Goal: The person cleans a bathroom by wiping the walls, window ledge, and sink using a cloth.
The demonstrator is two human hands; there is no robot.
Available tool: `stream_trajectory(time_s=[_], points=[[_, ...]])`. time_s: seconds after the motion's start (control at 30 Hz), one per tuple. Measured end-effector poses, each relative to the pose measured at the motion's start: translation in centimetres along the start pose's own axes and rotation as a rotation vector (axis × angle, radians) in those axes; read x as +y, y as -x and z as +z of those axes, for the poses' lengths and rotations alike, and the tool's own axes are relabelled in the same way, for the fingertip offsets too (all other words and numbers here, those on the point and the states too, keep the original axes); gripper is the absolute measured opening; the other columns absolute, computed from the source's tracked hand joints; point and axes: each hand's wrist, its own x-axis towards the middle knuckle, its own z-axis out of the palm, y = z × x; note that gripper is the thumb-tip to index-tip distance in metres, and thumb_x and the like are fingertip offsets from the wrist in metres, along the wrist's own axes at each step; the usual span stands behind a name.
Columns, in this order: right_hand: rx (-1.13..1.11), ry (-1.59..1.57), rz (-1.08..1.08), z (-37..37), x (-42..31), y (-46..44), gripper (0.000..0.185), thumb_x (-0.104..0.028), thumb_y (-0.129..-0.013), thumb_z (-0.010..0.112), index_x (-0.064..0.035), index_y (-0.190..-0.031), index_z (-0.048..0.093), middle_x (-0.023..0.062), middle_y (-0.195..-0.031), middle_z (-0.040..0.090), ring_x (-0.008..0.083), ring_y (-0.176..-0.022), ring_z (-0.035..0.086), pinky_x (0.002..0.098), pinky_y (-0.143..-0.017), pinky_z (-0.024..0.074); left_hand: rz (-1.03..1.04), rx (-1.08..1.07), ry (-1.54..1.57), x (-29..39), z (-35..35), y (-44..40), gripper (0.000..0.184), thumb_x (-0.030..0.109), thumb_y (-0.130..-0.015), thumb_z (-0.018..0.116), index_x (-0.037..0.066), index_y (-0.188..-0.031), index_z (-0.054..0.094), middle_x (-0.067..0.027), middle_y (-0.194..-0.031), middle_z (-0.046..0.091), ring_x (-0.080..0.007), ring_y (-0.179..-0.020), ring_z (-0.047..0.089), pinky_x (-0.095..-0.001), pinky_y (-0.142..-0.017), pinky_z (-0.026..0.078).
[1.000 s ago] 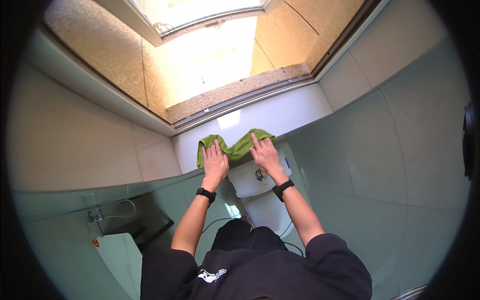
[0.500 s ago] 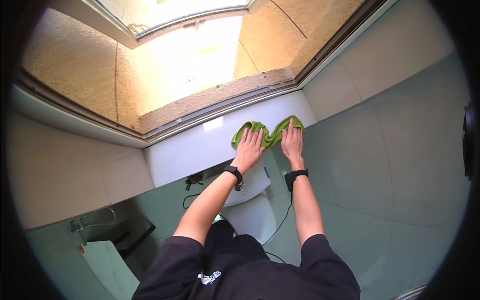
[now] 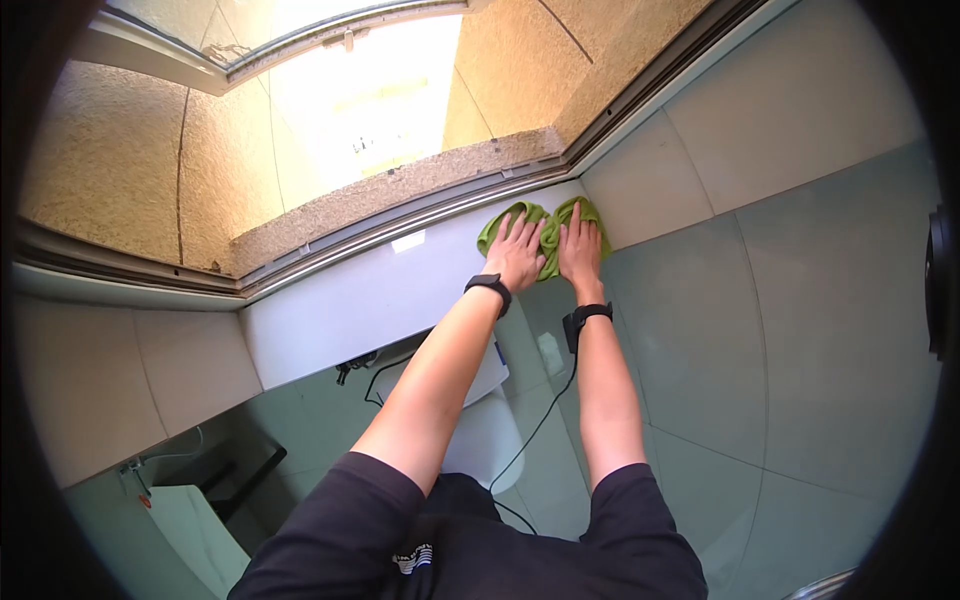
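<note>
A crumpled green cloth lies at the right end of a white window sill, close to the tiled side wall. My left hand rests flat on the left part of the cloth, its fingers spread. On the right part lies my right hand, palm down with the fingers stretched out. Both hands press the cloth from above, and folds of it bunch up between them. Black bands circle both wrists, and a cable hangs from the right one.
An open window frame borders the sill's far side, with a rough stone ledge beyond it. Beige tiles flank the sill at the right. Below stands a white toilet; a white panel is at lower left.
Both hands have slid the cloth to the right and away from me, nearer the sill's right corner. The hands are closer together and the cloth is more bunched. The view has shifted slightly.
</note>
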Motion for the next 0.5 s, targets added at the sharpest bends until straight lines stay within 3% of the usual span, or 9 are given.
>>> stream_trajectory(time_s=[0.07,0.27,0.4,0.5], points=[[0.005,0.022,-0.011,0.0,0.3,-0.4,0.060,-0.031,-0.104,0.046,-0.0039,-0.155,0.029,0.0213,-0.126,0.058,0.0391,-0.119,0.052,0.0515,-0.104,0.0398,-0.030,-0.017,-0.037,0.2,0.4,-1.2,0.073,0.041,-0.096,0.050,0.005,-0.156,0.029,-0.0125,-0.152,0.044,-0.0296,-0.149,0.026,-0.0504,-0.124,0.008],[-0.017,0.021,-0.041,0.7,1.3,-0.8,0.059,-0.029,-0.104,0.045,-0.0064,-0.156,0.028,0.0209,-0.126,0.058,0.0388,-0.122,0.052,0.0503,-0.103,0.0400,-0.035,-0.030,-0.031,-0.1,1.0,-3.1,0.076,0.039,-0.093,0.053,0.005,-0.156,0.028,-0.0106,-0.151,0.044,-0.0290,-0.150,0.024,-0.0499,-0.124,0.008],[-0.027,0.047,-0.050,1.1,1.8,-0.8,0.059,-0.029,-0.104,0.045,-0.0072,-0.156,0.027,0.0222,-0.127,0.058,0.0389,-0.123,0.052,0.0504,-0.104,0.0399,-0.009,0.025,0.018,-0.2,1.2,-3.1,0.072,0.036,-0.094,0.049,0.002,-0.154,0.030,-0.0160,-0.150,0.043,-0.0318,-0.146,0.031,-0.0527,-0.123,0.011],[-0.066,0.076,-0.074,0.8,2.3,-1.0,0.059,-0.023,-0.103,0.047,-0.0089,-0.156,0.027,0.0221,-0.119,0.059,0.0383,-0.112,0.056,0.0491,-0.099,0.0429,-0.033,0.005,-0.016,0.0,1.8,-3.3,0.073,0.037,-0.094,0.049,0.002,-0.155,0.029,-0.0147,-0.155,0.041,-0.0306,-0.149,0.029,-0.0527,-0.124,0.008]])
